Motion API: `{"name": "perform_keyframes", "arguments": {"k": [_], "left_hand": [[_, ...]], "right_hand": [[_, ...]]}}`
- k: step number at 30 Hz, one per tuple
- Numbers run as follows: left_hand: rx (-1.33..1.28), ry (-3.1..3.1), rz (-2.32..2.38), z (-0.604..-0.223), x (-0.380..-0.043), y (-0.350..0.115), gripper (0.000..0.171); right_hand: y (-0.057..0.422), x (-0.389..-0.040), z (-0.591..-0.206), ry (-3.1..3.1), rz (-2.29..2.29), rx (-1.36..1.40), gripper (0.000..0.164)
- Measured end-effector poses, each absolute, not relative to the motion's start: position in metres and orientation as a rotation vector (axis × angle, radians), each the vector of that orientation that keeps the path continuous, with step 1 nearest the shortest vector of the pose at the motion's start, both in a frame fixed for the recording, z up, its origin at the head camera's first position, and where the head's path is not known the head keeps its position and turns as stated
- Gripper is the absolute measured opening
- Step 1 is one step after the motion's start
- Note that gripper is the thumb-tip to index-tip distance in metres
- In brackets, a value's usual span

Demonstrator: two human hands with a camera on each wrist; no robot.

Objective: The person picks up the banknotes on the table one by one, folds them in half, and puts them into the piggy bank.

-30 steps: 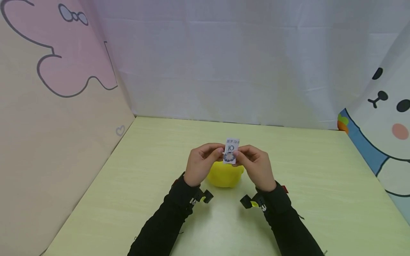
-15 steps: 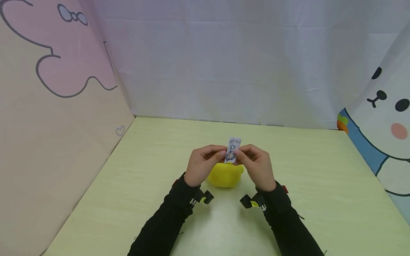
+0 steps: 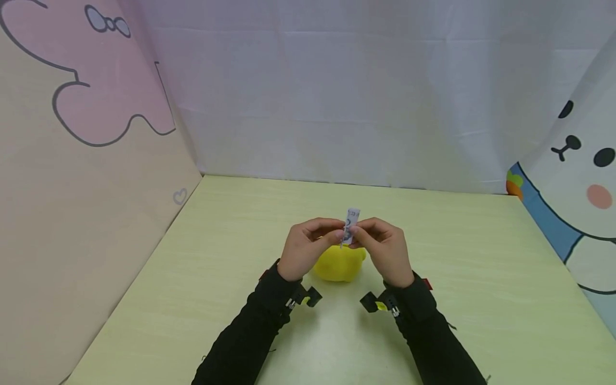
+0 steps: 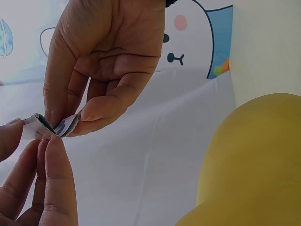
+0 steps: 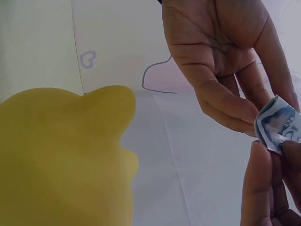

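Observation:
A small paper banknote (image 3: 352, 217), printed in blue and grey on white, is held upright between both hands above the table. My left hand (image 3: 308, 247) pinches its left side with thumb and fingertips. My right hand (image 3: 384, 249) grips the other side the same way, thumb across the front. In the left wrist view the banknote (image 4: 52, 128) bends into a V between the fingertips; in the right wrist view the banknote (image 5: 277, 125) shows doubled layers at its edge. Below and behind the hands sits a smooth yellow rounded figure (image 3: 338, 266) with an ear-like bump, its top partly hidden.
The pale yellow-green table (image 3: 231, 224) spreads around the figure. A white curtain (image 3: 337, 107) hangs along the back. Printed cloth walls stand at both sides, a pink cartoon shape (image 3: 103, 80) at left and a white animal (image 3: 577, 182) at right.
The banknote has gone from a wider face showing its full "10" to a narrow bent strip. My left thumb and fingers have shifted slightly right with it; my right hand has barely moved.

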State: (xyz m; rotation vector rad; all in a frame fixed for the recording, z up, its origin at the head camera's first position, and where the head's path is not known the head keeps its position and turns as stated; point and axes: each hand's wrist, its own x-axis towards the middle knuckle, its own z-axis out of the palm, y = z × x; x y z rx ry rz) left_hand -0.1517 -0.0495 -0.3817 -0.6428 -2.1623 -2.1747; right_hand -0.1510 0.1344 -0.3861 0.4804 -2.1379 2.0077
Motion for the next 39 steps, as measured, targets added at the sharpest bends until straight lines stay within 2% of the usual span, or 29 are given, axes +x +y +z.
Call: {"name": "perform_keyframes", "arguments": {"k": [39], "left_hand": [[-0.575,-2.144,-2.182,-0.3847,-0.1527,-0.0437,0.019]], "right_hand": [[0.1303,-0.1503,-0.3904,-2.156,1.918,0.615,0.014]]}}
